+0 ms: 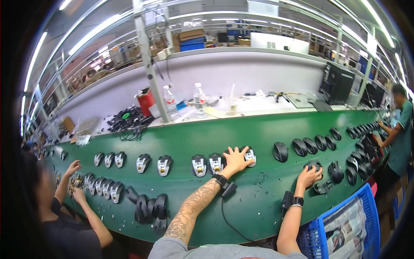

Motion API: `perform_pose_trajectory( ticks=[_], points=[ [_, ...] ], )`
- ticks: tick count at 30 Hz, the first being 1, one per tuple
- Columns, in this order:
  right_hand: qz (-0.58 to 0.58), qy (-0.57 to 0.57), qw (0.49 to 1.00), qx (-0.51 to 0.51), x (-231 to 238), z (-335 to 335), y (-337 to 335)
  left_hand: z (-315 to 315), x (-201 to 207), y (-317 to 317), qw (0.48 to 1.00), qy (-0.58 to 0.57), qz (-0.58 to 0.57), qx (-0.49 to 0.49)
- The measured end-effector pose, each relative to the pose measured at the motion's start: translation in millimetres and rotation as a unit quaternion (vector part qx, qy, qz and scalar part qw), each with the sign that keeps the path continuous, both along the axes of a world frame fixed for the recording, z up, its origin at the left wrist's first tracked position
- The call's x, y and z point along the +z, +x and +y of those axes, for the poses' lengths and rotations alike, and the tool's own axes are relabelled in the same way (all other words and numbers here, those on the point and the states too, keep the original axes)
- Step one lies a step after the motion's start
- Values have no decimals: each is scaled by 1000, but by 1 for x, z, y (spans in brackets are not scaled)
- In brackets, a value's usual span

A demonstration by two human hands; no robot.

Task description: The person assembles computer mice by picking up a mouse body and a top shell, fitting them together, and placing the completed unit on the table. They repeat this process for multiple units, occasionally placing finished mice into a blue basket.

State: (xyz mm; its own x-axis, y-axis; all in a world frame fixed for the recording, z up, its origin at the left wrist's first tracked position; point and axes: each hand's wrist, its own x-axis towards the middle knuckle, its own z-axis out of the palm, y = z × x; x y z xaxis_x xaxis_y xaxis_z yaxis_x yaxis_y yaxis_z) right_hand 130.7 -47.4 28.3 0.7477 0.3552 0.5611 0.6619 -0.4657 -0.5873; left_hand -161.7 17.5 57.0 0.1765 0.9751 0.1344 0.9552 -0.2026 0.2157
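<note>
Green desk [258, 207] under strip lights [377, 22]. Left hand [236, 160] splayed over coverless mouse [251, 156], long axis pointing away; right hand [308, 175] gripping black mouse [313, 164].

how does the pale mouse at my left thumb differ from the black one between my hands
The pale mouse shows a whitish top, while the black mouse looks dark all over. The left hand partly covers the pale mouse; the black mouse sits untouched in full view. Both rest on the green table.
</note>
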Motion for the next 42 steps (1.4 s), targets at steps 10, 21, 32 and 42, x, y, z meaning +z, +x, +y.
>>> perform_pose_trajectory(
  ticks=[10, 21, 32, 42],
  points=[
    [-49, 161, 984, 55, 19, -4, -16, -2, -18, -1, 997, 82, 5, 10],
    [-18, 163, 788, 594, 56, -40, -159, -8, -7, 17, 475, -362, -800, -53],
    [19, 67, 816, 574, 41, -30, -154, -40, 13, 19, 585, -267, -765, -38],
    [97, 100, 805, 576, 47, -32, -150, -42, 14, 25, 688, -195, -696, -60]
  ],
)
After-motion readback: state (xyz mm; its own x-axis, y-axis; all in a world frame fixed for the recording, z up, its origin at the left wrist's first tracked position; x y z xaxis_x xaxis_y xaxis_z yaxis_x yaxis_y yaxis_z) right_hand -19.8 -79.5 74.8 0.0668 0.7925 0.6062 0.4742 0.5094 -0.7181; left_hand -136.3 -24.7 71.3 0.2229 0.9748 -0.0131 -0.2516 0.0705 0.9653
